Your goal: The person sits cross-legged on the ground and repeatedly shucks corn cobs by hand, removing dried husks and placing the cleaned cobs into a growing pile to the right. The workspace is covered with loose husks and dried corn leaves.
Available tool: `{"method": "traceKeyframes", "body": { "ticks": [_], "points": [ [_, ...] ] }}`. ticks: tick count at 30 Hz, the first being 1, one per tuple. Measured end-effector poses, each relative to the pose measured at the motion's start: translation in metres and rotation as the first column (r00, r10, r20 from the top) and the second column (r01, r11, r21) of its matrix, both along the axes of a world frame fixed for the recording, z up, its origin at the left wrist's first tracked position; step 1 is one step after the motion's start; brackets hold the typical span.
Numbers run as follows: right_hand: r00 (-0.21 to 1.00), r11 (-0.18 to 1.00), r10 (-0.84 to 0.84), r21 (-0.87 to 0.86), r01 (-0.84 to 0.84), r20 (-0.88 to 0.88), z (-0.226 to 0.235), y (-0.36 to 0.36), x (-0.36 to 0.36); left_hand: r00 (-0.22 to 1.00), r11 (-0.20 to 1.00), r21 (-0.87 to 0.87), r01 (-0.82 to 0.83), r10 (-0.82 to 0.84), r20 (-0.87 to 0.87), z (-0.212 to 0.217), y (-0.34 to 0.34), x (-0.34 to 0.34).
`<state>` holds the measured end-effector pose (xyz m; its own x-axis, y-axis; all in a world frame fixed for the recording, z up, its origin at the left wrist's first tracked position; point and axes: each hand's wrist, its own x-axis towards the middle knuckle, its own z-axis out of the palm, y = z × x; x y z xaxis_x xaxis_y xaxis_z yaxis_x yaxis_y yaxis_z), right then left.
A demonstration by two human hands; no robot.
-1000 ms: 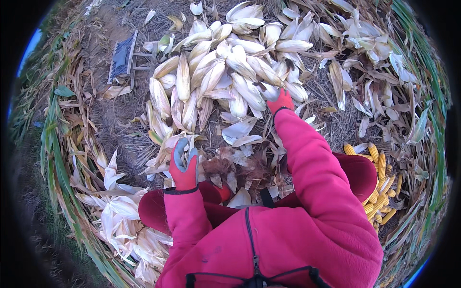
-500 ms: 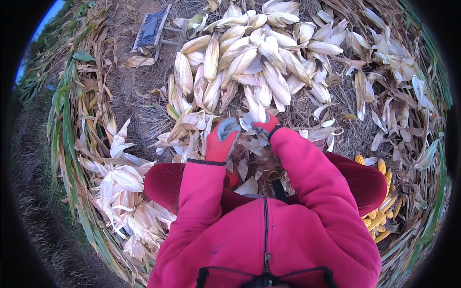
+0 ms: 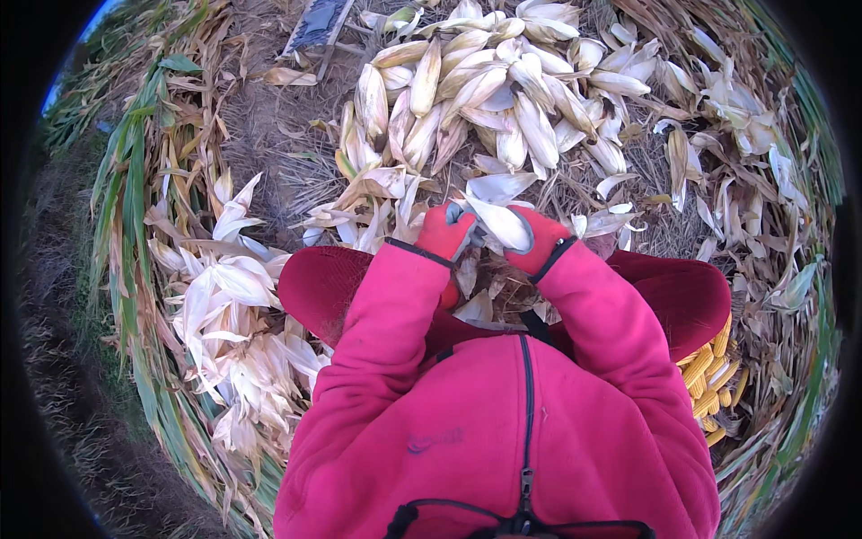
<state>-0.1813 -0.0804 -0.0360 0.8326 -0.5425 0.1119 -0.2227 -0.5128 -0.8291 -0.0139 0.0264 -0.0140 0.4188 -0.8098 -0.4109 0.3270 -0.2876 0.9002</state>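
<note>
Both hands meet just in front of the chest, clamped on one ear of corn that is wrapped in its pale husk. The left hand, in a red glove with grey fingertips, grips the ear's left end; the right hand, gloved the same way, closes round its right end, so the ear lies crosswise between them with its husk leaves spreading out above the fingers. Pink sleeves run back from both wrists to a zipped pink jacket.

Directly under the hands, loose husk scraps lie in the lap, between dark red trouser legs. Down and to the right of the grip, beside the right knee, sits a small heap of bare yellow cobs. Down and to the left lies a pile of stripped white husks.

Just beyond the hands, further from the body, a big pile of unhusked ears covers the straw-strewn ground. Past its left edge lies a dark flat object, too unclear to name. Green and dry stalks ring the far left.
</note>
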Motion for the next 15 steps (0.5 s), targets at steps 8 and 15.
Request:
{"method": "traceKeyframes", "body": {
  "ticks": [8,15],
  "points": [
    [0.969,0.944,-0.121,-0.328,0.045,-0.216,0.059,0.034,-0.033,0.983,0.999,-0.013,-0.040,0.037,-0.180,-0.008,0.010,-0.031],
    [0.967,0.363,-0.171,0.924,-0.118,0.191,-0.001,0.040,-0.003,0.803,0.927,-0.216,-0.306,0.129,-0.582,-0.006,0.004,-0.028]
  ]
}}
